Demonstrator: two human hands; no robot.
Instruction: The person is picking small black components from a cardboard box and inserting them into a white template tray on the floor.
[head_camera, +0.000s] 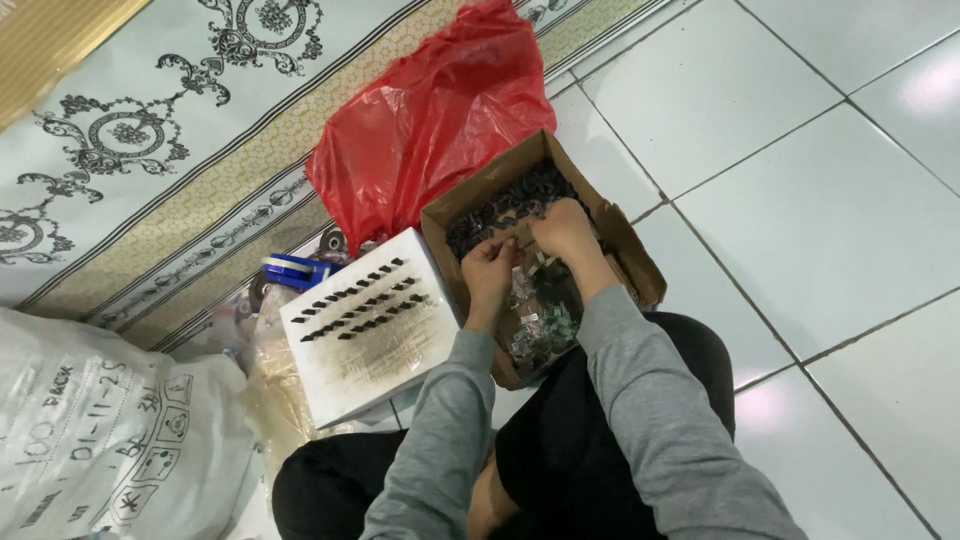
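An open cardboard box (628, 258) on the tiled floor holds many small dark parts at its far end and small shiny metal pieces at its near end. Both hands are inside it. My left hand (488, 272) pinches a small piece between its fingertips near the box's left wall. My right hand (566, 232) rests fingers-down among the dark parts, curled over them; what it holds is hidden. A white board (385, 345) to the left of the box carries several rows of small dark parts.
A red plastic bag (430, 120) lies behind the box. A blue tape roll (292, 268) sits by the board. A white printed sack (100, 430) is at lower left, a patterned mat (150, 150) at upper left. My crossed legs in black trousers (590, 440) are below.
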